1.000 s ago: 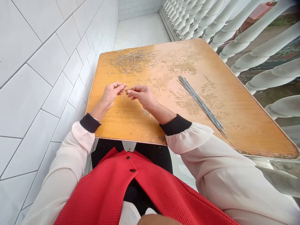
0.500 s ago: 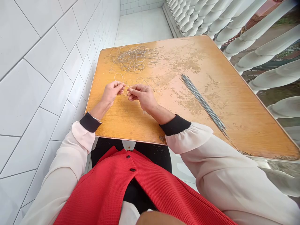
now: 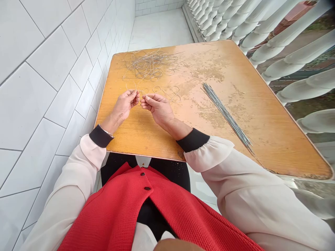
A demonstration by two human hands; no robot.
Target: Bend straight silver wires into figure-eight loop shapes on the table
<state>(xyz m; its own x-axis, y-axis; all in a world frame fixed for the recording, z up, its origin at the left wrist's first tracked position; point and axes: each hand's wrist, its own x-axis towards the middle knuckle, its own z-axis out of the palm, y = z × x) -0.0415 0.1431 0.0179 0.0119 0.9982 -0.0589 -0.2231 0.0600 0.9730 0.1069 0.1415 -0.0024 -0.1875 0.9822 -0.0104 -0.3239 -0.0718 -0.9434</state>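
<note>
My left hand (image 3: 123, 106) is pinched around a thin silver wire (image 3: 135, 87), which rises from its fingertips in a faint curve. My right hand (image 3: 157, 108) sits close beside it, with its fingertips at the wire's lower end. I cannot tell whether those fingers grip the wire. Just beyond both hands lie several figure-eight wire pieces (image 3: 173, 94). Farther back is a tangled pile of wire and rings (image 3: 150, 65). To the right lies a bundle of straight metal wires (image 3: 226, 116).
Everything lies on a worn orange wooden tabletop (image 3: 261, 136). A white tiled wall (image 3: 60, 94) runs along its left side, and white balusters (image 3: 288, 45) stand beyond its right edge. My red vest (image 3: 146, 212) shows below the near edge.
My right hand has turned slightly and drawn back from the left hand. The wire loop above my left hand looks smaller and fainter. The view has shifted slightly.
</note>
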